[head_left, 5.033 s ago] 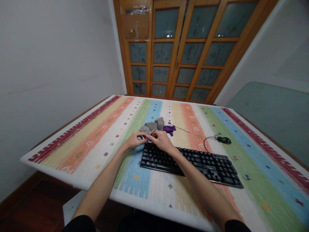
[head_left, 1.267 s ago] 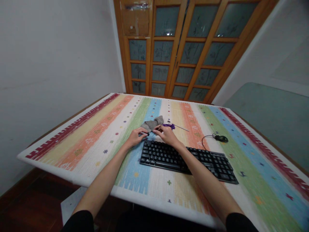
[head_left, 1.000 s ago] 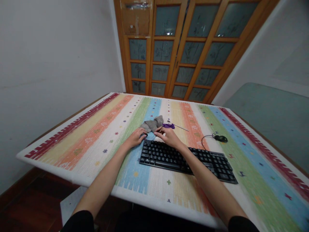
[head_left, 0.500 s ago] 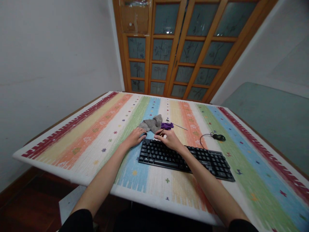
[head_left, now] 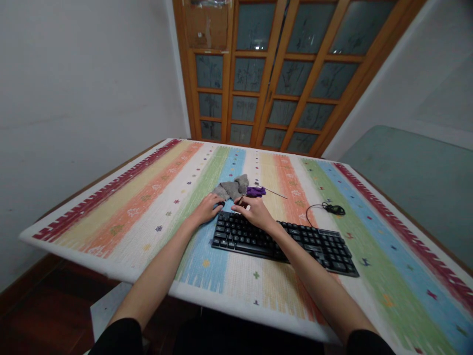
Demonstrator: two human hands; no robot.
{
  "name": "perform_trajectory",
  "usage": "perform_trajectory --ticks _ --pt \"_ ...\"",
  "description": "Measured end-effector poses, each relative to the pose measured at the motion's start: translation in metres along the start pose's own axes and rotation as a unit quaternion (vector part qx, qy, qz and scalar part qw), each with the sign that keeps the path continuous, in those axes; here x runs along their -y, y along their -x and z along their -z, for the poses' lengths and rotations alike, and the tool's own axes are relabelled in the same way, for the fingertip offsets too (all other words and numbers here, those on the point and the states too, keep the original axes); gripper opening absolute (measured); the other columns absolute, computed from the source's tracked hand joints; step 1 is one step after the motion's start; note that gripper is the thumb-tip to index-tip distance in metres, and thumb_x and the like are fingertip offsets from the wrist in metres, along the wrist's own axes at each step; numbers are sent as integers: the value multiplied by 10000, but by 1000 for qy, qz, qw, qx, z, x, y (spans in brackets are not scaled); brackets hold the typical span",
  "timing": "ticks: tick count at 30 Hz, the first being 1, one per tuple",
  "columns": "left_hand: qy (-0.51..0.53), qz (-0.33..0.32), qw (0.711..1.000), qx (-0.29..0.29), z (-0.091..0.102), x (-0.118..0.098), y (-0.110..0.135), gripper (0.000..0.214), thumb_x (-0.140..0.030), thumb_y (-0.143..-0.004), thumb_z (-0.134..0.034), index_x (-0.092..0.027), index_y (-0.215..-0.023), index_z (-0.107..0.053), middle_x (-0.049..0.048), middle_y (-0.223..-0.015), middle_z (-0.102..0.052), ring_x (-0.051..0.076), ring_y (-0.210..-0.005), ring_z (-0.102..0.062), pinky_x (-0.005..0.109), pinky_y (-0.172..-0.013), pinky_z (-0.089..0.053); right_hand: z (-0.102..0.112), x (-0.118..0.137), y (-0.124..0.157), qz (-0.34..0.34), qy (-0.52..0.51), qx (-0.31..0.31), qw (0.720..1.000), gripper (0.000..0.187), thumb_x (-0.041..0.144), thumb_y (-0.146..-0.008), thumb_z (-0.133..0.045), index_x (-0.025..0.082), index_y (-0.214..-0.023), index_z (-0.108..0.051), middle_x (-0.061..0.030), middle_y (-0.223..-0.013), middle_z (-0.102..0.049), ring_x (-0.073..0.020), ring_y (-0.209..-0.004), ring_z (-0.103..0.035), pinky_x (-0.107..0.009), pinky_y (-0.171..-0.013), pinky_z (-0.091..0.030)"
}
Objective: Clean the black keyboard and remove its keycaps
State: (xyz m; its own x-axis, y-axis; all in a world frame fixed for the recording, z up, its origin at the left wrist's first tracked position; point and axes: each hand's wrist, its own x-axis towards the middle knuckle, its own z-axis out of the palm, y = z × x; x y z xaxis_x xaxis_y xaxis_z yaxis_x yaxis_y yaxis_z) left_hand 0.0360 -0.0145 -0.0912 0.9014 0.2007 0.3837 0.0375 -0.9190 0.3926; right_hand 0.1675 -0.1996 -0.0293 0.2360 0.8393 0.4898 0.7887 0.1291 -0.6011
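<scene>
A black keyboard [head_left: 258, 249] lies on the striped tablecloth, partly covered by my right hand and forearm. My left hand [head_left: 207, 209] rests at its upper left corner, fingers curled, with a small black piece [head_left: 221, 203] at the fingertips. Above the keyboard's top edge, my right hand [head_left: 255, 213] has thumb and fingers bent toward each other; what they hold is too small to make out. Just beyond both hands lies a crumpled grey cloth [head_left: 231, 189]. Beside it, behind my right hand, is a bunched purple cloth [head_left: 255, 192].
A thin rod [head_left: 276, 193] lies to the right of the purple cloth. The keyboard's coiled black cable [head_left: 334, 209] sits behind its right end. A striped cloth [head_left: 140, 217] covers the table. Beyond stand wooden doors with glass panes [head_left: 247, 74].
My right hand has shifted slightly left toward my left hand. The grey cloth's near left edge has moved a little. The keyboard stays in place.
</scene>
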Motion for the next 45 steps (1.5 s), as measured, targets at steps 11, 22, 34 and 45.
perform_trajectory --ticks 11,22,34,45 --pt "36 13 999 -23 -5 3 -2 201 -258 -878 -586 -188 -1051 -660 63 -1020 -667 230 -1010 -580 422 -974 -425 -1 -7 0 -30 -32 -8 999 312 458 -876 -619 164 -821 -709 -28 -672 -693 -151 -608 -625 -235 -603 -442" --pt "37 22 998 -38 -9 4 -9 198 -247 -874 -585 -195 -1049 -664 69 -1067 -675 237 -1050 -585 431 -971 -426 0 -2 2 -17 -9 -4 1000 322 470 -879 -611 170 -798 -699 -48 -706 -708 -165 -621 -635 -249 -616 -452" --pt "52 21 998 -16 -6 6 -7 234 -283 -851 -613 -199 -1063 -663 68 -1090 -682 241 -1070 -590 433 -998 -418 -2 -5 3 -40 -27 -12 999 321 463 -881 -603 165 -822 -709 -36 -696 -703 -155 -619 -628 -244 -614 -449" --pt "116 18 993 5 22 -23 8 354 -181 -800 -562 -197 -1147 -630 60 -1132 -669 226 -1088 -590 399 -1006 -447 -1 0 5 -31 -18 -12 999 316 472 -856 -643 171 -789 -712 -48 -719 -721 -158 -613 -626 -246 -610 -455"
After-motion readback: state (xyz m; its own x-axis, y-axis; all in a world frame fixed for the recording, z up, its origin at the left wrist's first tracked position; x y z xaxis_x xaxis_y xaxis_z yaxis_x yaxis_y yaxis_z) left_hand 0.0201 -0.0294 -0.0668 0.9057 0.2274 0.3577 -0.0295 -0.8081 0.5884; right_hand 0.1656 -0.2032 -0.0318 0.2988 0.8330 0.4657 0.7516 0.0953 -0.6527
